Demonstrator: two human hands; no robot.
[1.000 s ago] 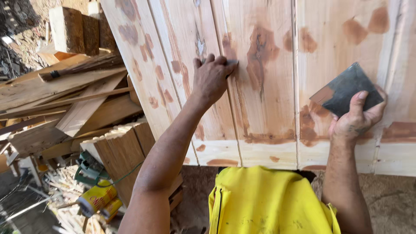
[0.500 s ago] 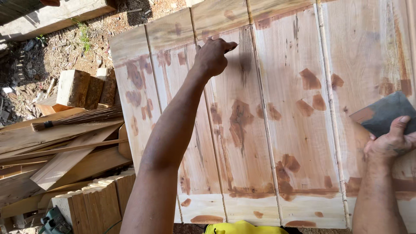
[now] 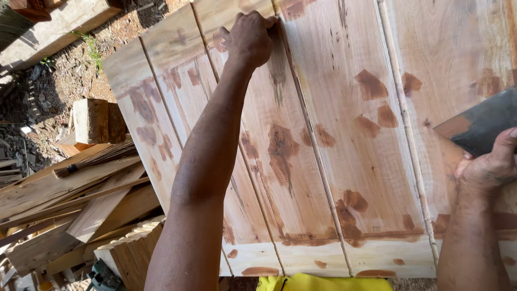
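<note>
Head cam, only view here. A big wooden panel [image 3: 334, 134] made of vertical boards is being worked on, w/ reddish-brown filler patches [image 3: 371, 86] dotted all over it.

Left hand [image 3: 249, 39] is being stretched way up toward the top of the panel, arm fully extended. Fingers are being curled in tight, pressed against the wood right beside a groove [image 3: 301, 118] between two boards. Something small may be getting pinched at the fingertips, but it's hidden by the knuckles, so can't tell what, if anything, is being held. A dark smear is being shown on the wood just below that hand.

Right hand [image 3: 487, 164] is being kept at the right edge of the frame, closed around a flat dark scraper blade [image 3: 479, 126]. The blade is sticking up and left from the fingers, w/ a brownish smear of filler on its near corner, and it's being held against or just over the panel surface; contact can't be judged.

Well left of and below the left arm, a messy stack of loose planks [image 3: 70, 199] is lying about, plus a chunky wood block [image 3: 97, 119] on the dirt. Something yellow [image 3: 323, 283] is being seen at the bottom edge, between the two arms.
</note>
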